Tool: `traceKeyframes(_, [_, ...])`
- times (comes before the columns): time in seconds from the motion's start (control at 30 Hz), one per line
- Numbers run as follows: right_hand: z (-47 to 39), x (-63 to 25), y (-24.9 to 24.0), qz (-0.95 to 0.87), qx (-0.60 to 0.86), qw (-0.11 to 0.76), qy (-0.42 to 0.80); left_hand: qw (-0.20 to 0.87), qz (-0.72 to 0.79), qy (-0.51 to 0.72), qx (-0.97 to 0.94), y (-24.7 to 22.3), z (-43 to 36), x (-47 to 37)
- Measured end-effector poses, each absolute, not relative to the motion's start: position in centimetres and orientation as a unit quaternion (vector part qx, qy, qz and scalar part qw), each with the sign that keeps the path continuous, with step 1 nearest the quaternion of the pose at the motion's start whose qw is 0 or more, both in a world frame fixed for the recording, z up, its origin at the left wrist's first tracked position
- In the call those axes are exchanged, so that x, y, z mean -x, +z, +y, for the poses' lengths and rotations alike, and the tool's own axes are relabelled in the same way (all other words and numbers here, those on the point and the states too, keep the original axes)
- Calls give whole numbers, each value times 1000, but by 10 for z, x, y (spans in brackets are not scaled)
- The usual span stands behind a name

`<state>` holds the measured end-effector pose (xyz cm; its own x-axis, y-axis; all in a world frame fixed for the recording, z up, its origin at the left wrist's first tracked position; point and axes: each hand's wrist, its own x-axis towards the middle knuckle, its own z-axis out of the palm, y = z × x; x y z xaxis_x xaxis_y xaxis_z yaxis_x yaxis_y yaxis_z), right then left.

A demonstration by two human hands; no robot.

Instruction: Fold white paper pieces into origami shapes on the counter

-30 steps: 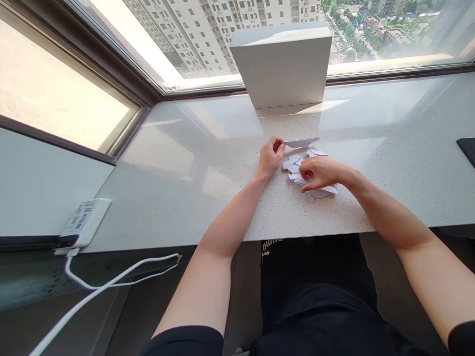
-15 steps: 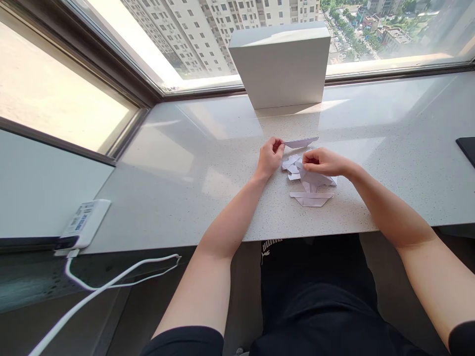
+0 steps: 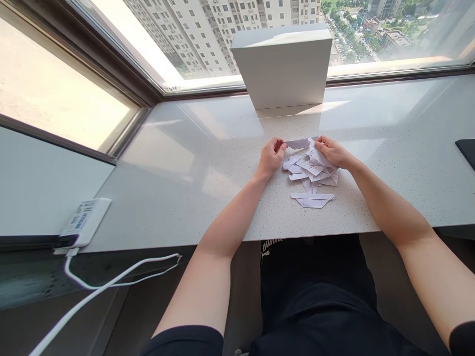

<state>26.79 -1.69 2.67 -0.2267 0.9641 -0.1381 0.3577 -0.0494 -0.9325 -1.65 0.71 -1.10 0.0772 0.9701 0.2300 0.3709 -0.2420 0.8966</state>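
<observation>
"From where does it look?"
"The head: 1 view, facing forward and down."
"How near?"
"Close: the lap [image 3: 315, 272] takes the bottom middle, while the left hand [image 3: 272, 155] and right hand [image 3: 333, 152] sit farther out, right of centre."
"How wide?"
"Wide: across the counter [image 3: 208, 198], past the box [image 3: 284, 74], through the window [image 3: 449, 39] to buildings [image 3: 208, 39] outside."
</observation>
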Motion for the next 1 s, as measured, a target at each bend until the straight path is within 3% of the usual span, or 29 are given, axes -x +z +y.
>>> traceKeyframes(0.27, [-15,-278,36,-628,496,312,512,347,515,450,-642,-9,6,14])
traceKeyframes(0.57, [-16,-268,22,-697,499,406,317,368,492,436,-657,-9,5,13])
traceKeyframes(1.0, [-15,-270,16,-709,482,444,260,384,460,437,-671,-18,13,18])
